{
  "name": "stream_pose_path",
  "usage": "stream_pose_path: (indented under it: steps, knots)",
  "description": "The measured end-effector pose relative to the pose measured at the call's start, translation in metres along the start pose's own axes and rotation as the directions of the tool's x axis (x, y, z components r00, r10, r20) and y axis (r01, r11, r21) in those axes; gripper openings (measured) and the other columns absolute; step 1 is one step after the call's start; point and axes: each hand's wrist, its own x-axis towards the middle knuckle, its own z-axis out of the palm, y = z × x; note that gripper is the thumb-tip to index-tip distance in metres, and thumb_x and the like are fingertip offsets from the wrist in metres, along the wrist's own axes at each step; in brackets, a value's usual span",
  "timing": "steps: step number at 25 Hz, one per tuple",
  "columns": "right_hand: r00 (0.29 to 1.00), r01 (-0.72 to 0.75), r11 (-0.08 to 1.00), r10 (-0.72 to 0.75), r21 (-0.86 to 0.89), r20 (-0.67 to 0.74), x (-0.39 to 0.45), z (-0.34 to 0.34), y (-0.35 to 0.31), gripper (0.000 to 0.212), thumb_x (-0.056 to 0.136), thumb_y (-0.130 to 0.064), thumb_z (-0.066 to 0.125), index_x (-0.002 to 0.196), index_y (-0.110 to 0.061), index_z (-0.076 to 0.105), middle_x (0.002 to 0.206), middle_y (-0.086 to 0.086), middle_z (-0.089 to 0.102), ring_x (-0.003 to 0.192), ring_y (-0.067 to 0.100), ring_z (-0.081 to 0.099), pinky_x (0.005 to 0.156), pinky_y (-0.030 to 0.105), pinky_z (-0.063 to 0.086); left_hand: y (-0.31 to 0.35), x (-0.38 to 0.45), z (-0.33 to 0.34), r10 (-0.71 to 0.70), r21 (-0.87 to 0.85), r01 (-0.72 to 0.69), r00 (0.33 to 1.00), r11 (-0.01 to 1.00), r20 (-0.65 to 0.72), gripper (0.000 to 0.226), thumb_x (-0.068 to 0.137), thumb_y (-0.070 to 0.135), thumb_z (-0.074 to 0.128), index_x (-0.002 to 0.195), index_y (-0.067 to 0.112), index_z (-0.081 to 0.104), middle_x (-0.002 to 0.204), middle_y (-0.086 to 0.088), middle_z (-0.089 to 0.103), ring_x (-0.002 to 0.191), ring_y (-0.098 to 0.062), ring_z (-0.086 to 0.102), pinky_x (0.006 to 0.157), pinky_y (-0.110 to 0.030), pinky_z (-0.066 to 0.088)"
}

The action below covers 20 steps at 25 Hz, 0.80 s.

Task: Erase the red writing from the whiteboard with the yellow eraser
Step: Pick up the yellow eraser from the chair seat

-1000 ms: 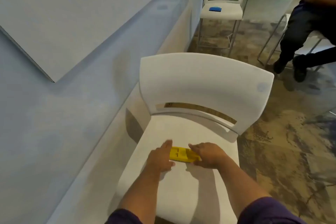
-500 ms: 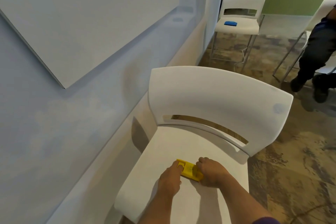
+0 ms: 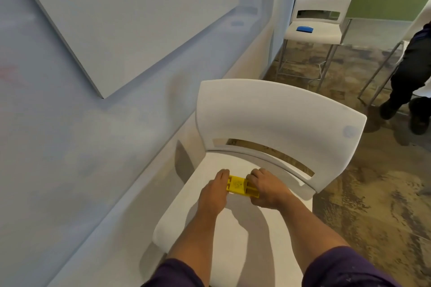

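The yellow eraser lies on the seat of a white chair in front of me. My left hand grips its left end and my right hand grips its right end, both palms down. The whiteboard hangs on the wall at the upper left, and its visible part is blank. A faint red smudge shows on the glossy wall at the far left edge.
A second white chair stands further back with a blue eraser on its seat. A person in dark clothes sits at the right. The floor is mottled brown tile.
Both hands have closed in on the eraser's two ends. My view has tilted up and left, showing more of the wall and the whiteboard.
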Motion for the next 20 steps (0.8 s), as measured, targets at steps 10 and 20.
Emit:
stream_pose_path:
  steps: [10, 20]
  knots:
    - [0.917, 0.234, 0.962, -0.265, -0.138, -0.298, 0.036, -0.111, -0.047, 0.065, 0.063, -0.037, 0.087, 0.119, -0.011, 0.067, 0.106, 0.009, 0.068, 0.091, 0.030, 0.065, 0.078, 0.038, 0.056, -0.038, -0.025, -0.118, 0.202, 0.221, -0.133, 0.923, 0.966, -0.327, 0.055, 0.101, 0.028, 0.070, 0.151, 0.022, 0.048, 0.148, 0.002, 0.058, 0.126, -0.024, 0.060, 0.100, -0.035, 0.050]
    - [0.607, 0.504, 0.845, -0.494, -0.179, -0.622, 0.104, -0.239, -0.146, 0.065, 0.077, -0.033, 0.082, 0.131, -0.012, 0.054, 0.117, 0.012, 0.066, 0.094, 0.032, 0.066, 0.080, 0.040, 0.059, -0.099, -0.100, -0.286, 0.330, 0.513, 0.079, 0.680, 0.855, -0.655, 0.063, 0.078, 0.026, 0.094, 0.134, 0.009, 0.071, 0.129, -0.007, 0.074, 0.107, -0.031, 0.073, 0.079, -0.037, 0.061]
